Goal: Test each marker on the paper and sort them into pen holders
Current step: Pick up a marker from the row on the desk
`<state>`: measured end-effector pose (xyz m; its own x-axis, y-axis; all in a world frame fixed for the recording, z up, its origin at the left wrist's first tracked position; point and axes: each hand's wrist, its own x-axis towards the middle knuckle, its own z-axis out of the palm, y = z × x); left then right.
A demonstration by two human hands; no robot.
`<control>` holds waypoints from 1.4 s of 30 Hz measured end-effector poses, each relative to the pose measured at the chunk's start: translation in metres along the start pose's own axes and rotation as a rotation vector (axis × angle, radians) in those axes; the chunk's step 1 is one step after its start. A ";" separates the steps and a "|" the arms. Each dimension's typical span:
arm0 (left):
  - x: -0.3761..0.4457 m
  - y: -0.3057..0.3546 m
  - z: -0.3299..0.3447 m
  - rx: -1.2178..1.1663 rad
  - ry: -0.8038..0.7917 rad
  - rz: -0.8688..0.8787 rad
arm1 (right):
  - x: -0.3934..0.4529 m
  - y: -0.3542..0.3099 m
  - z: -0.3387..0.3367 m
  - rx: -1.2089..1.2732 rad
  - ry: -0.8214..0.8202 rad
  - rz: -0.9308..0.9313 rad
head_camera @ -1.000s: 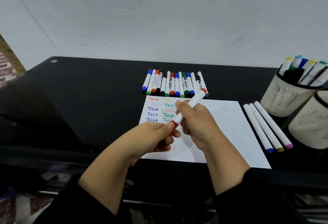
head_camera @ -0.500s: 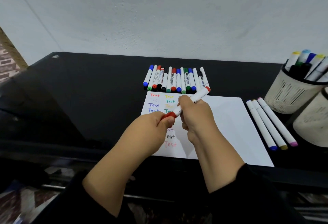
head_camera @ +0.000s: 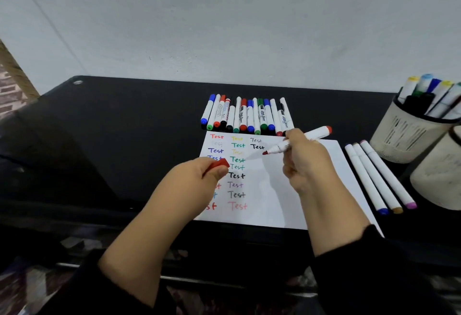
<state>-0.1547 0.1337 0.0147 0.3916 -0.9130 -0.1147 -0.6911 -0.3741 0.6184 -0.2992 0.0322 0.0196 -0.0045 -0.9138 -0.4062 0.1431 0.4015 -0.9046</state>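
Having been capped earlier, the red marker (head_camera: pixel 299 141) is now being gripped uncapped by the right hand (head_camera: pixel 303 160) above the paper (head_camera: pixel 279 190) near the tabletop's (head_camera: pixel 124 140) front edge, while its cap (head_camera: pixel 220 164) is being pinched apart by the left hand (head_camera: pixel 197 180).

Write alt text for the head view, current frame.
The right hand holds an uncapped red marker with its tip just above the paper, beside columns of coloured "Test" marks; the left hand pinches its red cap. A row of markers lies behind the paper.
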 end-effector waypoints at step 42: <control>0.050 -0.009 0.018 -0.187 0.011 0.042 | 0.062 0.035 0.013 -0.483 -0.035 -0.590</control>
<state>-0.1398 0.0886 -0.0112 0.3722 -0.9249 -0.0783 -0.5820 -0.2982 0.7566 -0.2813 -0.0116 -0.0355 0.0868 -0.9834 0.1594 -0.3225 -0.1791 -0.9295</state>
